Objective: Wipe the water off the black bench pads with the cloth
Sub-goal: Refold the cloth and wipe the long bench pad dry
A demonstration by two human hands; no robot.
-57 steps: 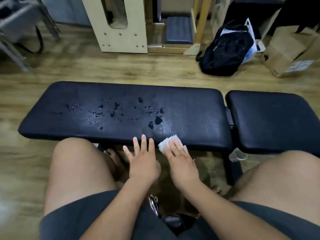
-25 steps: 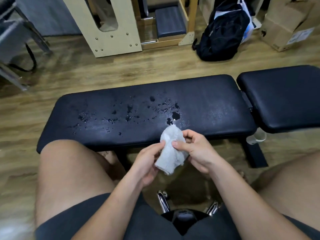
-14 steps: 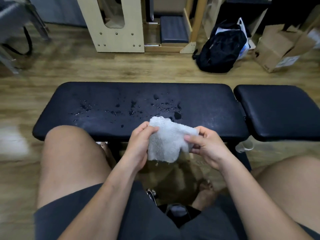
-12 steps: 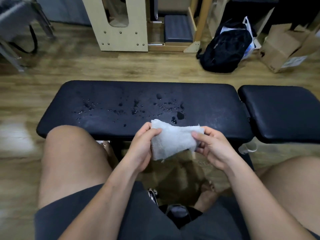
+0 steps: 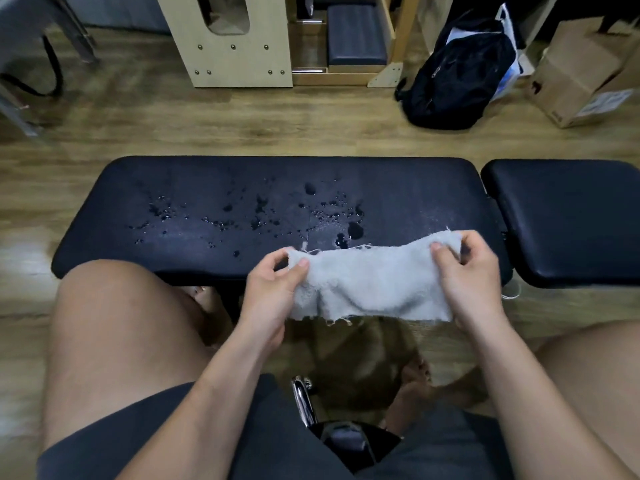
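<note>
A long black bench pad (image 5: 408, 188) lies across the view, with water drops (image 5: 263, 211) scattered over its middle and left. A shorter black pad (image 5: 568, 216) sits to its right, with no drops visible. A grey-white frayed cloth (image 5: 370, 282) is stretched flat in the air above the long pad's near edge. My left hand (image 5: 273, 289) pinches its left end and my right hand (image 5: 467, 271) pinches its right end. The cloth is not touching the drops.
My bare knees flank the hands at the bench's near side. On the wooden floor behind the bench stand a wooden frame (image 5: 235, 39), a black backpack (image 5: 457, 71) and a cardboard box (image 5: 581, 71). A grey chair leg (image 5: 20, 64) is at far left.
The cloth was lifted off the pad's near edge as a small wad, taken in both hands and spread out; the hands have moved apart, stretching it wide.
</note>
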